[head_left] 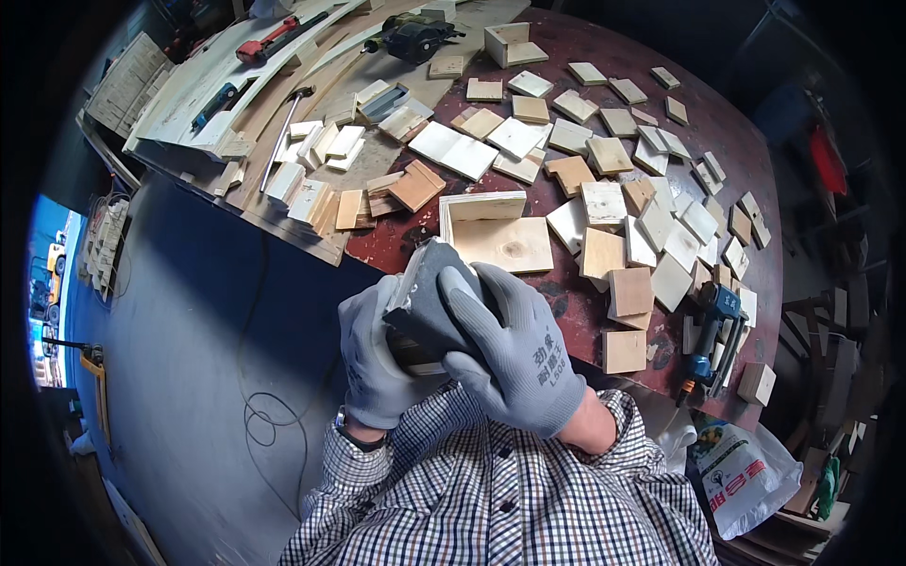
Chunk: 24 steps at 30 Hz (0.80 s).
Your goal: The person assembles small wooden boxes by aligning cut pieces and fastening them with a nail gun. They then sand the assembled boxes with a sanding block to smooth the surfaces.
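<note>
In front of my chest I hold a dark grey block (436,300) with a pale, rough edge. My left hand (377,354), in a grey glove, is closed around its left side. My right hand (519,354), gloved the same way, grips it from the right, its fingers lying across the dark face. The underside of the block is hidden by my hands. Just beyond it, on the dark red table (557,307), stands a corner piece (514,247) of joined pale boards.
Many small wood pieces (604,255) are strewn over the table. A blue nail gun (719,325) lies near its right edge. At the left are a hammer (283,141), a red tool (269,45) and a blue tool (215,106). A plastic bag (746,476) hangs below; a cable (260,415) coils on the floor.
</note>
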{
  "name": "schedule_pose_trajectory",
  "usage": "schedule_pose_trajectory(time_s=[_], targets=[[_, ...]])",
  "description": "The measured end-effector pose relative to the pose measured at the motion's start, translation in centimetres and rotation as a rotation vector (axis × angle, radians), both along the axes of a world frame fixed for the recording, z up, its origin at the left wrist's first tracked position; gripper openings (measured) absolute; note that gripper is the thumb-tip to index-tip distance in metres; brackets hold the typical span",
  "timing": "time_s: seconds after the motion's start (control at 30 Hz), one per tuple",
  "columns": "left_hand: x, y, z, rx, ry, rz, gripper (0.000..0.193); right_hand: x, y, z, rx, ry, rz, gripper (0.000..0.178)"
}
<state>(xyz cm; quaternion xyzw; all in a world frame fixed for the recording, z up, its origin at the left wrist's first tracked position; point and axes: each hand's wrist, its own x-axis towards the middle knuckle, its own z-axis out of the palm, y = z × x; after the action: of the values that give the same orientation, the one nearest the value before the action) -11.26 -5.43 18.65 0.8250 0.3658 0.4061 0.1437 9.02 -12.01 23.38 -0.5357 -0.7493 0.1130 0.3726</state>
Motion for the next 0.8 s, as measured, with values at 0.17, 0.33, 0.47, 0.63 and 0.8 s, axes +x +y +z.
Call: schedule_pose_trajectory(time_s=[0.17, 0.33, 0.47, 0.63, 0.8], targets=[[-0.4, -0.2, 1.7, 0.145, 0.023, -0.156, 0.097, 4.3, 5.0, -4.4, -0.186, 0.123, -0.261, 0.066], [-0.8, 0.6, 0.7, 0.467, 0.15, -0.218, 0.048, 4.4, 2.3, 0.8, -0.109, 0.352, -0.054, 0.067], [-1.6, 0.1, 0.3, 0.524, 0.279, -0.169, 0.045, 1.7, 0.6, 4.1, -0.091, 0.047, 0.059, 0.066], [-2.4, 0.7, -0.3, 0.391, 0.229, -0.303, 0.045, 4.9, -1.9, -0.8, -0.261, 0.126, -0.008, 0.066], [-2.1, 1.1, 0.2, 0.389, 0.104, -0.321, 0.045, 6.8, -2.3, -0.4, -0.282, 0.293, -0.227, 0.067]])
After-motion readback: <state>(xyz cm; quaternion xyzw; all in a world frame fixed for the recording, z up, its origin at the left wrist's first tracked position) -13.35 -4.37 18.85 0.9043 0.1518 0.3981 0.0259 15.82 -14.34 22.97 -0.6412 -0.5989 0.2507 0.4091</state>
